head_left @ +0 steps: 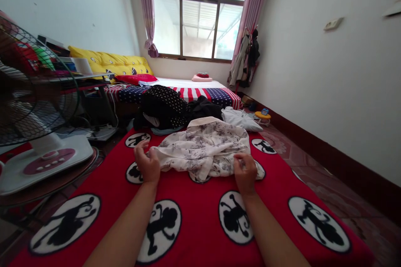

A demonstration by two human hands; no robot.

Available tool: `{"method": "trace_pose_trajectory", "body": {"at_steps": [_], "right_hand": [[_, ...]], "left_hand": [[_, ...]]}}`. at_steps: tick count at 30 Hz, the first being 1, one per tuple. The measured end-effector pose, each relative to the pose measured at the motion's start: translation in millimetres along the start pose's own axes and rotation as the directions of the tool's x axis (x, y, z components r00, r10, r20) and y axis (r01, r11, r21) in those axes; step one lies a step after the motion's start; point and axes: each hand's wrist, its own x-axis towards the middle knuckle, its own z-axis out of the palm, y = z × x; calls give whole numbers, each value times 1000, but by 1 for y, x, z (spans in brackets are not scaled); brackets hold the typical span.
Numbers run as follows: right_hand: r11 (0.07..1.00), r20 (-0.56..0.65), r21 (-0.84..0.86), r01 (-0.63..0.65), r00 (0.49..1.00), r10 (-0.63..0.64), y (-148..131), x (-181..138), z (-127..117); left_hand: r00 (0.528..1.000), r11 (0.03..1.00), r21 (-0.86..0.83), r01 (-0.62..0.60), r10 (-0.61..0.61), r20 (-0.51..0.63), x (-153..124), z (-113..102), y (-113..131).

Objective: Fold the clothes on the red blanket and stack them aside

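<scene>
A crumpled white shirt (203, 146) with a grey floral print lies spread in front of me on the red blanket (200, 212). Its plain cream edge points away from me. My left hand (148, 164) is closed at the shirt's left end, fingers curled around the cloth. At the lower right part of the shirt, my right hand (246, 172) pinches the fabric between thumb and fingers. The exact grip of the left fingertips is partly hidden.
Behind the shirt lie a black dotted garment (164, 106), a black cloth (205, 108) and a light grey garment (239, 119). A fan (46, 150) stands at left. Beyond are a bed (178, 83) and a window (199, 25); clothes (244, 58) hang at right.
</scene>
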Motion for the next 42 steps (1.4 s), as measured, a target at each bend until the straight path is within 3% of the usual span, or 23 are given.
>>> {"method": "trace_pose_trajectory", "body": {"at_steps": [1,3,5,8,10,12,14,17,22,24,28,31,35,42], "right_hand": [[998,84,-37,58,995,-55,-3,0,1],[986,209,-108,128,972,-104,-7,-2,4],[973,265,-165,162,957,-115,-9,-3,7],[957,272,-225,182,955,-117,-11,-3,7],[946,260,-267,182,959,-111,-12,-3,6],[935,245,-315,164,966,-86,-11,-3,6],[923,234,-362,129,971,-44,-10,-2,8],[909,230,-411,66,973,33,-5,-2,13],[901,269,-433,16,957,112,3,-4,17],[901,309,-433,40,945,107,4,-4,17],[916,307,-390,91,951,36,0,-3,13],[943,304,-281,182,948,-92,-9,-3,11],[955,438,-103,278,875,-207,-17,-7,14],[926,512,-319,203,859,-12,-18,-14,24]], "left_hand": [[985,988,40,-149,145,91,-3,-2,6],[874,928,9,-371,346,341,-13,-3,20],[683,860,-87,-502,456,570,-28,0,34],[400,768,-228,-599,533,746,-52,9,51],[296,745,-270,-610,530,795,-64,16,57],[253,750,-251,-612,487,836,-72,22,57],[271,774,-175,-609,411,870,-76,27,53],[338,800,-44,-598,302,891,-76,31,44],[329,802,-28,-596,276,903,-72,31,41],[349,831,-40,-555,276,895,-70,30,43],[433,891,-31,-453,250,866,-67,28,46],[479,919,-14,-394,218,850,-65,29,46],[515,948,-23,-317,193,835,-64,30,44],[543,966,-39,-255,176,821,-63,29,43]]}}
